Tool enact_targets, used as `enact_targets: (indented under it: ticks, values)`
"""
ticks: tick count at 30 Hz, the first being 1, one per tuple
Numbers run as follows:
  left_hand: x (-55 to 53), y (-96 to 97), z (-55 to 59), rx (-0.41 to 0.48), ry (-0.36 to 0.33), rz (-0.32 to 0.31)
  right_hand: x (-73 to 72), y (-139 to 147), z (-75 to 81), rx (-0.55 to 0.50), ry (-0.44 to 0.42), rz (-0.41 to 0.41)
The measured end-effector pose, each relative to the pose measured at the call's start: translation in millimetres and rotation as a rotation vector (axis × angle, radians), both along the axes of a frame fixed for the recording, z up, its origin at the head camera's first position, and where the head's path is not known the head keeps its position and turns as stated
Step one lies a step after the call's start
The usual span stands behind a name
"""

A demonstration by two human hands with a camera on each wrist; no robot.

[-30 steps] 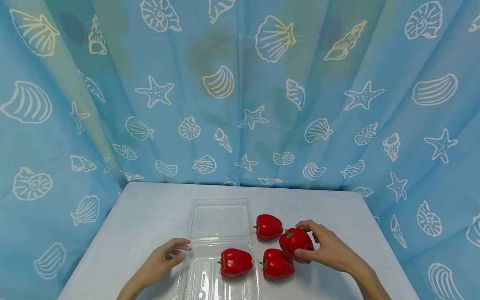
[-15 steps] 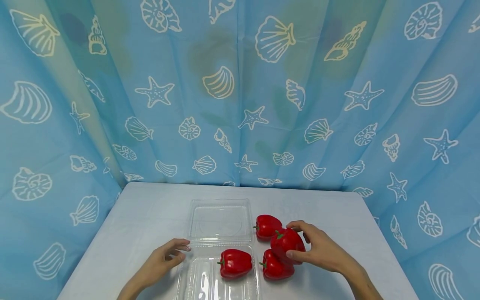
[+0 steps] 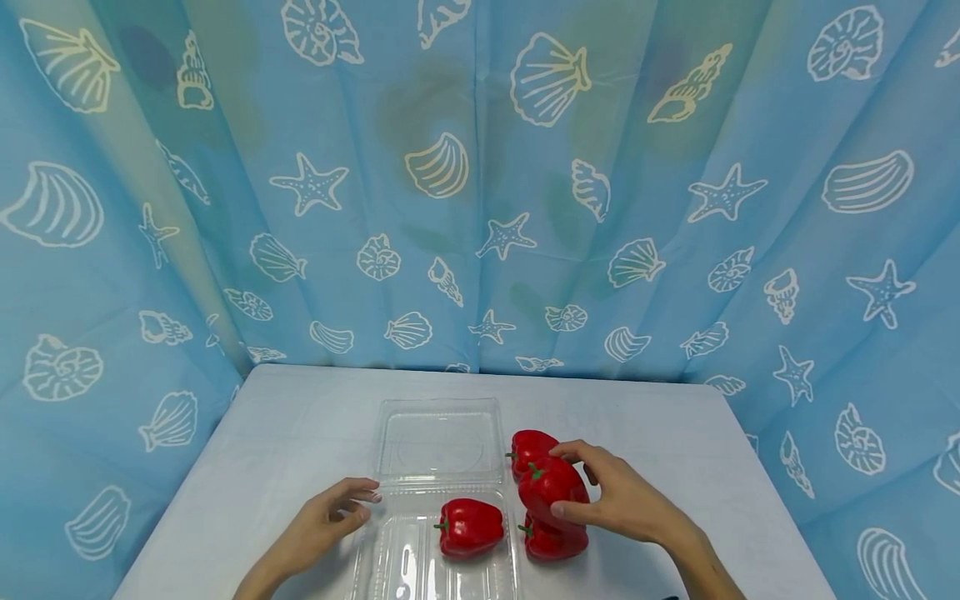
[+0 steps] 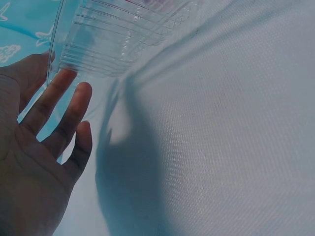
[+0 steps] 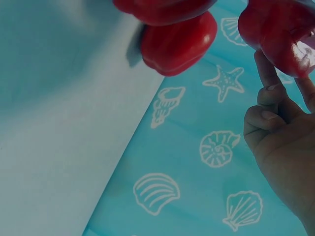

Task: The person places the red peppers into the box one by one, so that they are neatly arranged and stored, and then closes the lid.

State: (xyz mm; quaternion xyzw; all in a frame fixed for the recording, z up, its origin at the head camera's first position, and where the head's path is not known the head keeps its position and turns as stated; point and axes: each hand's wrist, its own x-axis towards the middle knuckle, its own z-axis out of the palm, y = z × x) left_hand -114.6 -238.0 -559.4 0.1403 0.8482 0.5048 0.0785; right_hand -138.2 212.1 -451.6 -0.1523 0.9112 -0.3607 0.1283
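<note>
the person's right hand (image 3: pixel 618 500) has a narrow grip on a red bell pepper (image 3: pixel 553 489), pinching it between the thumb and the fingers. the held pepper is up off the white tabletop (image 3: pixel 652 442), right of its middle, with its green stem showing toward the far edge. seen from the head, it covers part of two more red peppers: the back pepper (image 3: pixel 528 450), farther toward the tabletop's far edge, and the front pepper (image 3: pixel 555 543), nearer the person. both have stems pointing to the tabletop's left edge. the right wrist view shows a clear gap between the held pepper and two others.

just left of this group, a clear plastic container (image 3: pixel 386 567) lies unfolded on the tabletop, its lid (image 3: pixel 442 442) laid back toward the far edge. a fourth red pepper, the boxed pepper (image 3: pixel 471 527), lies on its side in the base by the right wall, stem toward the left edge.

the left hand (image 3: pixel 322 525) is at the container's left side, its grip wide, with loosely bent, spread fingers around nothing. its fingertips are at the clear rim; whether they touch it cannot be told. beyond the tabletop's far edge hangs a blue curtain (image 3: pixel 480 200) printed with white shells and starfish.
</note>
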Motion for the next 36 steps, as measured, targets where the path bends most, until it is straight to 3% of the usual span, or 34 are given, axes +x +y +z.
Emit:
enact_targets:
  ticks: [27,36]
  values:
    - [0.4,0.9,-0.4,-0.017,0.009,0.01,4.0,-27.7,-0.8,-0.124,-0.092,0.132]
    - [1.0,1.1,-0.1,-0.022,0.005,0.015,7.8,-36.4,-2.5,-0.138,-0.087,0.179]
